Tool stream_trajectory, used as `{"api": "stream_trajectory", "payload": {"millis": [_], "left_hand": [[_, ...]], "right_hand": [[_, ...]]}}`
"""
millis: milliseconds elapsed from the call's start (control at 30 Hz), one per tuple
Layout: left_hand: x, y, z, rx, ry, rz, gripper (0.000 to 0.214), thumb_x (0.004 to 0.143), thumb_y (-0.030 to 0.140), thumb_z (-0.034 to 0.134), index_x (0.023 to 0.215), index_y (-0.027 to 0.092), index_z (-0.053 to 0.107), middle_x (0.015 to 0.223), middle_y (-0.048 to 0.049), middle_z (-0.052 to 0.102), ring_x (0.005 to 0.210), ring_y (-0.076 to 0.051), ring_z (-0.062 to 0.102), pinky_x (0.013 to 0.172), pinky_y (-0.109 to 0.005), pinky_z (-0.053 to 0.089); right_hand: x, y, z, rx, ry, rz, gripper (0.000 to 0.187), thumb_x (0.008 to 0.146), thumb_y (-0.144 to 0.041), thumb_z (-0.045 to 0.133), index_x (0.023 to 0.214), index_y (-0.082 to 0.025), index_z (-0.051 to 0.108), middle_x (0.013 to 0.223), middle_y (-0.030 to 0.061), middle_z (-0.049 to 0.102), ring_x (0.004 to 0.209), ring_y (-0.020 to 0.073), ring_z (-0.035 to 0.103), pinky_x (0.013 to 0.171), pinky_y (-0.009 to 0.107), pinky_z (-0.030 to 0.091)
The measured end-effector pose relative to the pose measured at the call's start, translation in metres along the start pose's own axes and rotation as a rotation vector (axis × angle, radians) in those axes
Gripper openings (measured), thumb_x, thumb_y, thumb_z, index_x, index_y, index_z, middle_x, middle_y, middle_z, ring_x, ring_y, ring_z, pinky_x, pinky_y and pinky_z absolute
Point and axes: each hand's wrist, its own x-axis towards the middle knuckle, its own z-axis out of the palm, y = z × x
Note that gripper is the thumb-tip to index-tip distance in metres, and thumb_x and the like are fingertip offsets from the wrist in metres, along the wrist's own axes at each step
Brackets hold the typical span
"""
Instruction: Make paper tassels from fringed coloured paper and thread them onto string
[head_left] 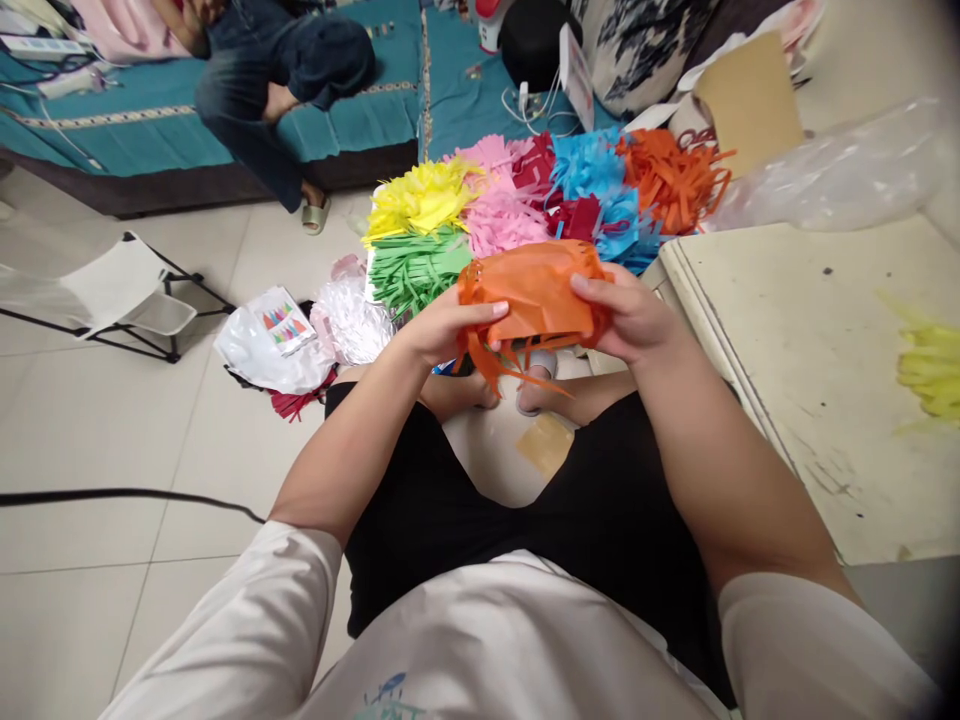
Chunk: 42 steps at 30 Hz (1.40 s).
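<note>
Stretched between my two hands, above my lap, is an orange sheet with fringed ends (536, 290); some of its thin strips dangle below. My left hand (450, 325) grips its left end with the thumb on top. On the other end, my right hand (626, 310) has its thumb pressed on the sheet and its fingers underneath, partly hidden. Just beyond lie heaps of fringed strips: green (416, 268), yellow (424, 198), pink (506, 210), blue (589, 160) and orange (667, 175), with dark red pieces (576, 217) among them.
To the right stands a cream table (780, 400) bearing a yellow fringed bunch (930, 370). Plastic bags (277, 345) lie on the floor at left, near a white folding stool (112, 285). Another person (277, 70) sits on the teal-covered sofa (135, 110). A black cable (135, 493) crosses the floor.
</note>
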Motion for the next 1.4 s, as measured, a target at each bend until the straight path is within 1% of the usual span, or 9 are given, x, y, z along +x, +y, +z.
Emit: {"api": "stream_trajectory", "payload": {"millis": [167,400,767,900,1000,1100,1200,1300,1400], "left_hand": [[0.005,0.002,-0.009,0.0,0.087,0.094,0.066,0.069,0.062,0.106,0.107,0.019,0.074,0.093,-0.0045,0.079,0.093,-0.025,0.084,0.093,-0.038,0.068],[0.005,0.008,-0.029,0.101,0.188,0.239,0.069,0.075,0.065,0.103,0.076,0.021,0.05,0.073,0.0032,0.049,0.065,-0.012,0.056,0.068,-0.028,0.05],[0.013,-0.01,-0.044,0.722,0.261,0.44,0.062,0.085,0.074,0.093,0.075,0.021,0.061,0.143,-0.0163,0.071,0.145,-0.033,0.066,0.132,-0.05,0.048],[0.005,0.001,-0.036,0.746,0.322,0.455,0.058,0.085,0.076,0.092,0.09,0.023,0.067,0.14,-0.0153,0.074,0.155,-0.037,0.061,0.138,-0.053,0.041],[-0.004,0.011,-0.02,0.795,0.249,0.428,0.057,0.083,0.066,0.097,0.114,0.024,0.074,0.138,-0.0161,0.077,0.159,-0.04,0.058,0.141,-0.055,0.036],[-0.005,0.009,-0.006,0.898,0.048,0.339,0.044,0.081,0.05,0.097,0.11,0.023,0.078,0.118,-0.0118,0.082,0.136,-0.04,0.071,0.131,-0.054,0.045],[0.0,0.0,0.0,0.918,-0.063,0.217,0.027,0.086,0.042,0.088,0.082,0.021,0.071,0.078,-0.0022,0.069,0.082,-0.023,0.068,0.097,-0.041,0.057],[0.004,-0.003,0.0,0.703,-0.109,0.08,0.039,0.091,0.05,0.082,0.077,0.02,0.061,0.068,0.002,0.056,0.063,-0.014,0.049,0.065,-0.029,0.042],[0.004,0.003,-0.001,0.554,-0.149,-0.003,0.043,0.089,0.051,0.085,0.078,0.02,0.056,0.068,0.0041,0.049,0.061,-0.011,0.044,0.058,-0.026,0.032]], "right_hand": [[-0.003,-0.003,-0.013,-0.226,-0.126,0.092,0.055,0.078,-0.059,0.102,0.107,-0.019,0.078,0.079,0.0027,0.077,0.061,0.0159,0.067,0.056,0.03,0.056],[0.003,-0.001,-0.042,-0.713,-0.212,0.128,0.046,0.086,-0.064,0.093,0.084,-0.021,0.078,0.075,0.0065,0.075,0.069,0.0242,0.069,0.064,0.039,0.06],[0.013,0.009,-0.017,-0.637,-0.071,-0.031,0.059,0.076,-0.064,0.095,0.118,-0.024,0.083,0.096,0.0062,0.081,0.086,0.0273,0.075,0.073,0.038,0.06],[0.013,0.012,-0.012,-0.75,-0.085,-0.027,0.042,0.078,-0.06,0.092,0.082,-0.022,0.075,0.076,0.0037,0.07,0.072,0.0215,0.063,0.068,0.035,0.049],[0.01,0.011,-0.008,-0.804,-0.118,-0.056,0.039,0.082,-0.057,0.089,0.081,-0.022,0.072,0.072,0.0013,0.064,0.07,0.0187,0.056,0.067,0.034,0.043],[0.009,0.013,-0.003,-0.891,-0.182,-0.095,0.035,0.086,-0.054,0.084,0.082,-0.021,0.072,0.075,0.0014,0.066,0.073,0.0189,0.056,0.07,0.034,0.042],[0.01,0.016,-0.007,-1.068,-0.172,-0.086,0.034,0.089,-0.052,0.08,0.078,-0.021,0.071,0.069,0.0017,0.065,0.071,0.0193,0.056,0.07,0.035,0.039],[0.013,0.015,-0.03,-1.319,-0.1,0.024,0.042,0.092,-0.054,0.082,0.069,-0.022,0.068,0.062,0.0048,0.062,0.069,0.023,0.06,0.075,0.039,0.043],[0.013,0.009,-0.056,-1.425,-0.069,0.017,0.035,0.087,-0.055,0.09,0.078,-0.024,0.078,0.074,0.0096,0.072,0.087,0.0333,0.072,0.095,0.05,0.053]]}}
